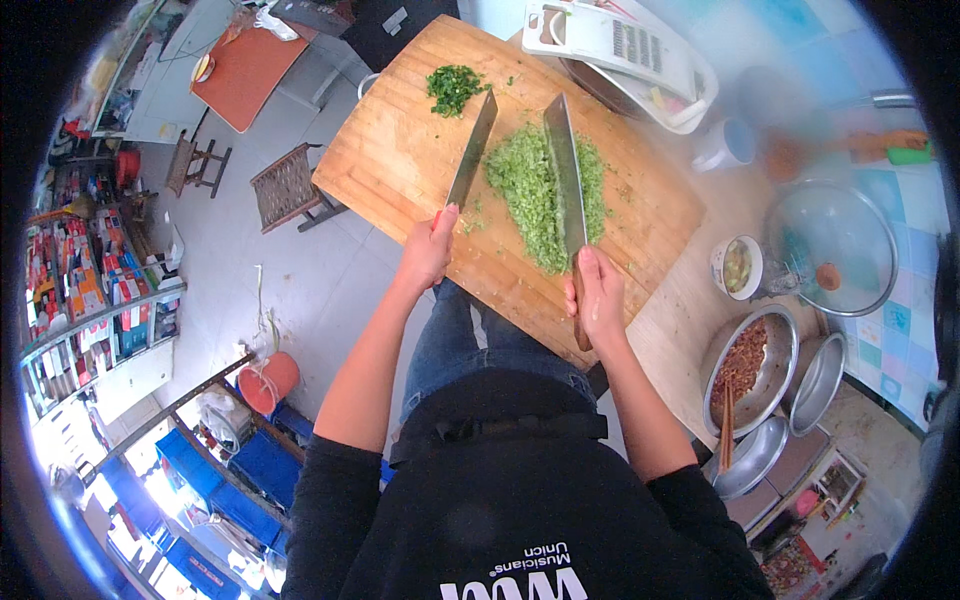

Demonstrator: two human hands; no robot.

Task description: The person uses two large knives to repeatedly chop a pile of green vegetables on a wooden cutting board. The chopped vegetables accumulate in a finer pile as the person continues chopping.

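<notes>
My left hand [428, 252] is closed around the red handle of a cleaver [474, 150], whose blade is over the wooden cutting board [400, 130], left of a pile of finely chopped pale green vegetable [525, 185]. A second cleaver [566, 165] has a brown wooden handle, and my right hand [598, 298] grips it. Its blade lies across the right part of the pile; whether it touches the board cannot be seen. Farther back on the board sits a small heap of chopped dark green herbs [455, 90].
Right of the board are a white grater [610, 45] over a container, a white mug [726, 144], a small bowl [737, 267], a glass lid [835, 250] and a metal bowl [790, 345] of brown filling with chopsticks [727, 430]. A woven stool [290, 188] stands on the floor at left.
</notes>
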